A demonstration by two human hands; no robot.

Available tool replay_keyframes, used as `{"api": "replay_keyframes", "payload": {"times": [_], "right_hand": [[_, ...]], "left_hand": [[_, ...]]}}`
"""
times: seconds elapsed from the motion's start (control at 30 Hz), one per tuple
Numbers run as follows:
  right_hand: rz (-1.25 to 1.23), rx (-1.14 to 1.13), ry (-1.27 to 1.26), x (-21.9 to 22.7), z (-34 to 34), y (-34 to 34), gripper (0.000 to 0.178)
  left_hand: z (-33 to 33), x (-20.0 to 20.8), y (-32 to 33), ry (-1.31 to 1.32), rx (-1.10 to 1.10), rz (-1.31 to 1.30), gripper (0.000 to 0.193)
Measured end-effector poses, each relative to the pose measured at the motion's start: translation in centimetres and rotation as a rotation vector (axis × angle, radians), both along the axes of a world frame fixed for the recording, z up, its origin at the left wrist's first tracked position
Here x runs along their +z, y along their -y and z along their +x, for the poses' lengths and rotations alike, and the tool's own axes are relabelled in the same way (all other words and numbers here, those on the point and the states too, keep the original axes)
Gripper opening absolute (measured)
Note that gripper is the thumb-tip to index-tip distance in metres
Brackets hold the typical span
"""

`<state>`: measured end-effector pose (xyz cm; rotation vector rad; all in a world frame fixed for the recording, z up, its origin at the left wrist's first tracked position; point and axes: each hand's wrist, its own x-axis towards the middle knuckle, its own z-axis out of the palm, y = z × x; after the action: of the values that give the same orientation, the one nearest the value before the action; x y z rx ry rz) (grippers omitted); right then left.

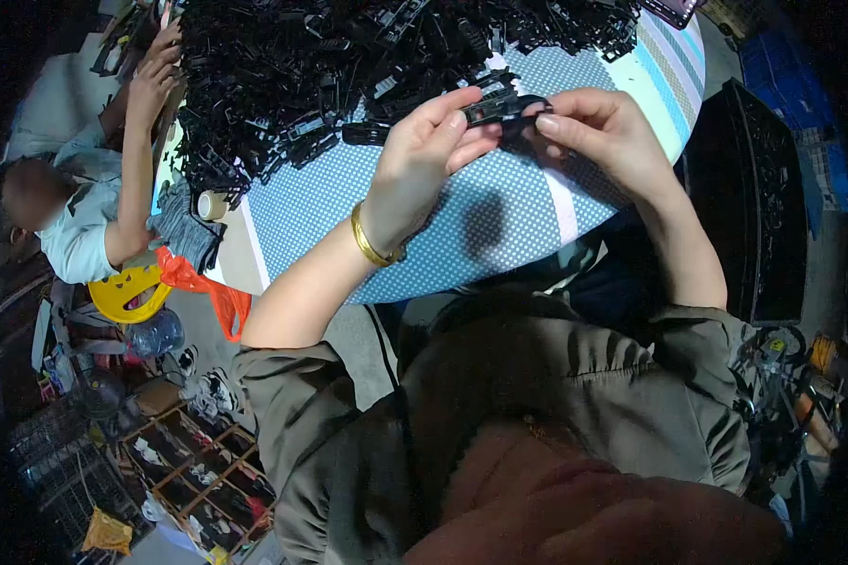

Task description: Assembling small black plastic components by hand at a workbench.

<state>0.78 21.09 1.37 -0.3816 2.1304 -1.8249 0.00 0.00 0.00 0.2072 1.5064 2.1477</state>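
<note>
Just above the table, my left hand (422,151) pinches a small, narrow black plastic part (488,109) between thumb and fingers. My right hand (601,132) is closed at the other end of it, where a thin dark curved piece (534,102) shows by the fingertips. Whether that piece is joined to the part I cannot tell. Beyond both hands spreads a big heap of black plastic parts (283,71) of similar look. A gold bangle (366,240) circles my left wrist.
The round table (349,226) has a blue dotted, striped cover. A tape roll (212,205) and grey cloth (187,224) lie at its left edge. Another person's hand (151,89) touches the heap's left side. A yellow stool (127,294) stands left; a large black panel (758,207) stands right.
</note>
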Motion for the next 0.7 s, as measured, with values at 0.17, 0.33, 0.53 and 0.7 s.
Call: {"api": "replay_keyframes", "payload": {"times": [0.17,0.33,0.53,0.7], "right_hand": [[0.012,-0.19,-0.398,-1.9,-0.4,1.0,0.016],[0.178,-0.267,-0.319,-0.9,0.1,1.8,0.014],[0.268,-0.255,-0.259,-0.3,0.1,1.2,0.014],[0.298,-0.209,-0.306,0.5,0.1,1.0,0.014]], "left_hand": [[0.9,0.6,-1.1,-0.067,0.082,-0.018,0.039],[1.2,-0.4,-0.7,-0.232,0.087,-0.085,0.04],[1.3,-0.2,-0.8,-0.249,0.084,-0.09,0.04],[1.3,-0.4,-0.7,-0.219,0.056,-0.088,0.04]]}}
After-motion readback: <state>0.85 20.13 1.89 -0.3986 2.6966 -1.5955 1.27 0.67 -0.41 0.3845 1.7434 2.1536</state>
